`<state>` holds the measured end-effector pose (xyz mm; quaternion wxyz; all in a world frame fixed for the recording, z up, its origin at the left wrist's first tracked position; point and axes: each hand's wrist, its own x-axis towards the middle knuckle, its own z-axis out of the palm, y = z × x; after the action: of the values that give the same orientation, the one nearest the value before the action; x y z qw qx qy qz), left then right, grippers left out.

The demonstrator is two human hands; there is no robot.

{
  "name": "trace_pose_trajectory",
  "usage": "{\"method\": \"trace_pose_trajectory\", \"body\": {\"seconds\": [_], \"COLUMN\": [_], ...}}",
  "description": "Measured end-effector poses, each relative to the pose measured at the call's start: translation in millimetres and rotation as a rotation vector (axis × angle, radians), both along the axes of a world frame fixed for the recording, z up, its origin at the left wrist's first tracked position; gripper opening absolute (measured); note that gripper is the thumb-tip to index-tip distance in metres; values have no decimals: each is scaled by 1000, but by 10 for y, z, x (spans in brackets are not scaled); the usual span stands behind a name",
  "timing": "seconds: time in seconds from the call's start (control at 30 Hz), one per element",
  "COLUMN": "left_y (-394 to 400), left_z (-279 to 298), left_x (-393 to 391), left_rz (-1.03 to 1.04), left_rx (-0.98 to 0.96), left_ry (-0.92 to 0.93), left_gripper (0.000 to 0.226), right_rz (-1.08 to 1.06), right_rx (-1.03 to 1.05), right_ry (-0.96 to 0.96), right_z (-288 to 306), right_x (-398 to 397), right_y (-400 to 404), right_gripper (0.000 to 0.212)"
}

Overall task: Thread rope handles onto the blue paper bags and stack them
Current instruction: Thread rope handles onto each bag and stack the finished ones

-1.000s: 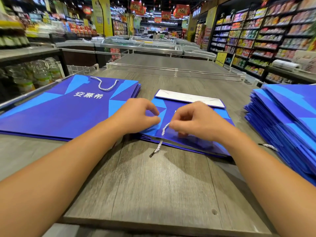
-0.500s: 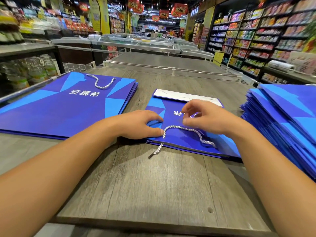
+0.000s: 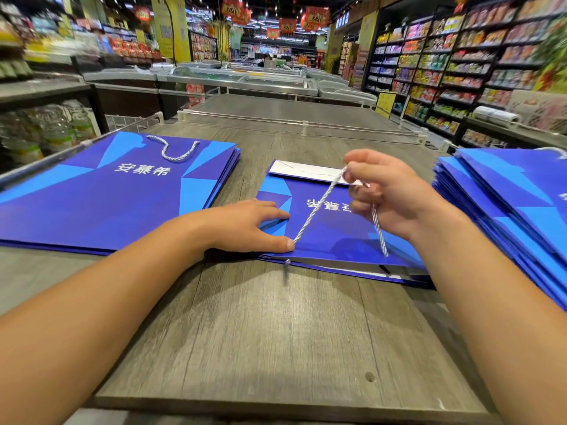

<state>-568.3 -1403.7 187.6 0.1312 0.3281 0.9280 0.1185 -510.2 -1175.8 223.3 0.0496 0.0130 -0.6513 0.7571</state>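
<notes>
Progress: partway | done: our finished stack [image 3: 116,194] at left, handle on top | now: our left hand [image 3: 251,225] presses flat on the middle bag [image 3: 331,234]; our right hand [image 3: 386,194] pinches the rope [image 3: 316,207], one end threaded | left: second hole, pile [image 3: 506,204] at right.

The bag [image 3: 334,237] lies flat on the table [image 3: 276,348], straight before you. Left of it sits a stack [image 3: 101,197]; right of it, a pile [image 3: 515,204]. Behind it lies the divider [image 3: 303,125], with freezers [image 3: 245,79] beyond.
</notes>
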Motion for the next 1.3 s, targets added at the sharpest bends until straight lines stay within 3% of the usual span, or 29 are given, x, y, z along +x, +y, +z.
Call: {"method": "trace_pose_trajectory", "body": {"seconds": [0.13, 0.33, 0.43, 0.63, 0.7, 0.8, 0.97, 1.17, 1.3], "left_y": [1, 28, 39, -54, -101, -94, 191, 225, 220], "left_z": [34, 57, 73, 138, 163, 181, 76, 73, 112], "left_x": [6, 18, 31, 28, 37, 78, 224, 253, 261], "left_rz": [-7, -1, 0, -20, -6, 55, 86, -2, -40], "left_rx": [-7, -45, -67, -49, -64, -86, -83, -250, -264], "left_ry": [-18, -18, -6, -35, -47, 15, 208, 103, 65], "left_gripper": [77, 80, 81, 80, 84, 89, 120, 107, 108], "right_rz": [-81, -324, -371, -195, -60, 10, 136, -57, -97], "right_rx": [-267, -266, 55, 1088, 1189, 1188, 1151, 821, 842], "right_ry": [72, 87, 107, -54, -162, -213, -185, 35, 163], "right_z": [51, -16, -79, -181, -175, -179, -221, -231, -216], "right_x": [15, -62, -100, -116, -75, -38, -43, -125, -158], "right_y": [27, 35, 69, 242, 260, 210, 109, 143, 133], "right_gripper": [23, 24, 21, 12, 6, 9, 15, 14, 17]}}
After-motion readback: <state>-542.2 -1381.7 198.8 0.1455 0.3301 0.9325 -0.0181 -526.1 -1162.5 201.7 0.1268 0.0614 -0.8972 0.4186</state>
